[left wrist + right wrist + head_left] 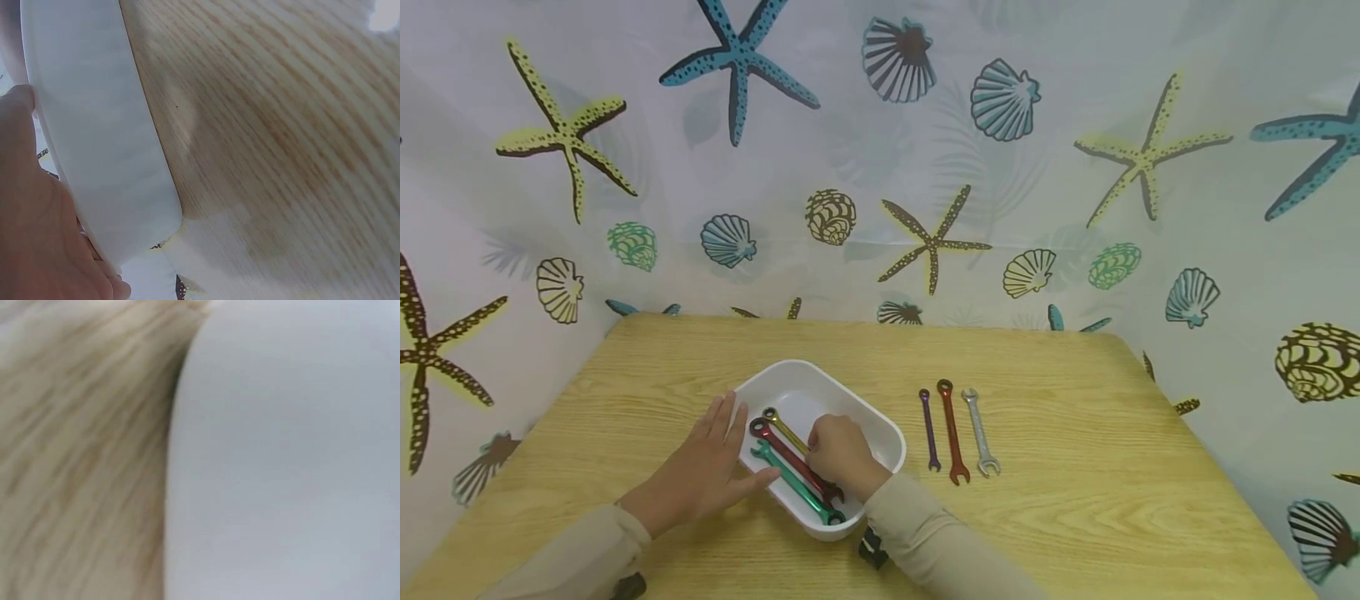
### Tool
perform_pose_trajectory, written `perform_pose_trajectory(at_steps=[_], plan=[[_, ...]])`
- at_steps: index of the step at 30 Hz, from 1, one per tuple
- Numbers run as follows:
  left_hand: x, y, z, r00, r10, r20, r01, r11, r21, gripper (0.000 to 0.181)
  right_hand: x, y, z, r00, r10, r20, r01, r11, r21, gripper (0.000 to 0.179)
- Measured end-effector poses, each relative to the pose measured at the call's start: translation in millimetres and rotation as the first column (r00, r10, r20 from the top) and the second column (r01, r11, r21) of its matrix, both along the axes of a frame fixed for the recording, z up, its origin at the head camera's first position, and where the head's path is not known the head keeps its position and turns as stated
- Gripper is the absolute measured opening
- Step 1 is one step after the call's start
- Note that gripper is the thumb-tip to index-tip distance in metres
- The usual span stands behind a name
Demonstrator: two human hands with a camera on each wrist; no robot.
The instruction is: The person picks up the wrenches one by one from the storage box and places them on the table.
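Note:
A white plastic tub (pixel 868 406) sits on the table with a yellow wrench (pixel 787 432), a red wrench (pixel 792 455) and a green wrench (pixel 797 482) lying side by side in it. My left hand (pixel 700 471) rests on the tub's left rim, fingers straight and thumb reaching over the edge. The left wrist view shows that hand along the tub's outer wall (pixel 100 137). Inside the tub, my right hand (pixel 842 450) has curled fingers and grips the lower end of the yellow wrench, which it hides. Only the blurred tub wall (pixel 281 456) fills most of the right wrist view.
To the right of the tub, a small purple wrench (pixel 929 429), an orange-red wrench (pixel 952 433) and a silver wrench (pixel 981 433) lie in a row on the wooden table (pixel 1075 450). A curtain (pixel 850 150) printed with starfish and shells hangs behind.

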State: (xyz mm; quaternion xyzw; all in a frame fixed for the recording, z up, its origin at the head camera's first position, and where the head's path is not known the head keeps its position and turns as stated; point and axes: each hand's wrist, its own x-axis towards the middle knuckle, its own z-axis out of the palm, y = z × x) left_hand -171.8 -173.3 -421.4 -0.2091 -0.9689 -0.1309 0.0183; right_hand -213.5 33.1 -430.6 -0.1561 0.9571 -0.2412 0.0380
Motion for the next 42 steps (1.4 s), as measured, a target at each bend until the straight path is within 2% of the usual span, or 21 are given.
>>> perform_pose_trajectory(at_steps=[4, 12, 23, 31, 42], plan=[[-1.0, -0.1, 0.1, 1.0, -0.002, -0.009, 0.002, 1.0, -0.002, 0.101, -1.8, -0.2, 0.7, 1.0, 0.003, -0.003, -0.003, 1.0, 0.024, 0.007], [-1.5, 0.8, 1.0, 1.0, 0.001, 0.006, -0.001, 1.0, 0.006, 0.102, -4.5, 1.1, 0.2, 0.995, -0.043, 0.091, 0.043, 0.999, -0.005, 0.013], [-1.1, 2.4, 2.0, 1.0, -0.002, 0.0, 0.002, 1.0, -0.002, 0.102, -5.0, 4.3, -1.6, 0.995, -0.025, 0.094, 0.028, 0.999, -0.026, 0.013], [0.1, 2.1, 2.5, 1.0, -0.001, 0.015, 0.0, 1.0, 0.011, 0.102, -4.8, 5.5, -3.2, 0.992, 0.0, 0.128, 0.016, 0.991, -0.13, 0.013], [-0.2, 0.2, 1.2, 1.0, 0.0, 0.019, 0.0, 1.0, 0.001, 0.103, -4.7, 4.0, -3.7, 0.991, -0.011, 0.135, 0.024, 0.995, -0.095, 0.009]])
